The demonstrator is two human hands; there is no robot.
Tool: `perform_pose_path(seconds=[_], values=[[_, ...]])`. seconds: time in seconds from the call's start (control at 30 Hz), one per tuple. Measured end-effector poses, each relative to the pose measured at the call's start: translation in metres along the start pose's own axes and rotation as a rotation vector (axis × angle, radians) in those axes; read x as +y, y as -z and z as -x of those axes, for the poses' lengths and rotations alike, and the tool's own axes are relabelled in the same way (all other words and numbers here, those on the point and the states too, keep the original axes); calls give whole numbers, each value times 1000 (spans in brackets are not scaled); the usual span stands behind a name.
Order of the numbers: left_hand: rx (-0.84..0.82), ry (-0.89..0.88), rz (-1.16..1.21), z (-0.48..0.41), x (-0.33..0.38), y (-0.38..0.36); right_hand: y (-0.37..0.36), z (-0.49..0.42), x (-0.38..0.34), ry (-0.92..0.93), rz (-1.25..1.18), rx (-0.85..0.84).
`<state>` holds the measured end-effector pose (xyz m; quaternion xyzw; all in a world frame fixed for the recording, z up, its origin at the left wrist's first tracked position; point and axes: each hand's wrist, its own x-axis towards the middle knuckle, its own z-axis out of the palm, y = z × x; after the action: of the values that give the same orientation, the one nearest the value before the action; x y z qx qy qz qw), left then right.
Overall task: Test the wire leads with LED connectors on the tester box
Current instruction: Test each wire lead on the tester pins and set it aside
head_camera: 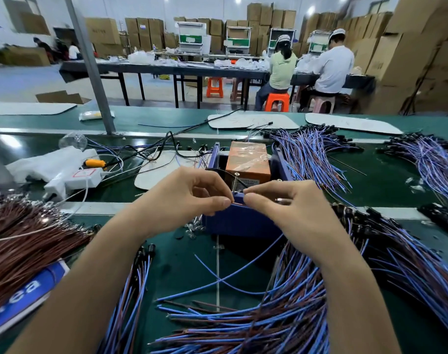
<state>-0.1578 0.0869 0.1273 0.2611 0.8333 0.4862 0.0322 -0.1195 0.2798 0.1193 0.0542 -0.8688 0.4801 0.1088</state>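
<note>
The blue tester box [239, 221] stands mid-bench with an orange taped block [248, 159] inside it. Two screws stick up at its near rim [235, 183]. My left hand [184, 198] and my right hand [284, 203] meet over that rim, each pinching the end of a wire lead between thumb and forefinger. Two loose blue leads [233, 277] trail from under my hands down onto the green mat. What the fingertips hold is too small to make out. A big pile of blue and brown leads [281, 315] lies under my right forearm.
Brown leads [26, 238] are heaped at the left, and a small bunch with black connectors [143, 254] lies beside my left arm. More blue bundles [312, 154] fan out at the right. A white power strip [74, 178] and cables sit left. Workers sit at a far table.
</note>
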Motion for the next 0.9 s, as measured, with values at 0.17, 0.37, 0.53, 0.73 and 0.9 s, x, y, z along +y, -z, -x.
perform_pose_path(seconds=[0.17,0.37,0.53,0.73,0.9], values=[[109,19,224,-2,2,-8,-8,-2,1,41,-137,-79],[218,186,702,-12,-2,-43,-5,-4,10,-84,-252,-142],[176,256,627,-14,-9,-59,-6,-9,18,-329,-380,-138],[205,355,615,-17,-18,-64,1,-9,29,-426,-273,-102],[245,417,615,-20,-25,-65,2,-9,33,-443,-269,-115]])
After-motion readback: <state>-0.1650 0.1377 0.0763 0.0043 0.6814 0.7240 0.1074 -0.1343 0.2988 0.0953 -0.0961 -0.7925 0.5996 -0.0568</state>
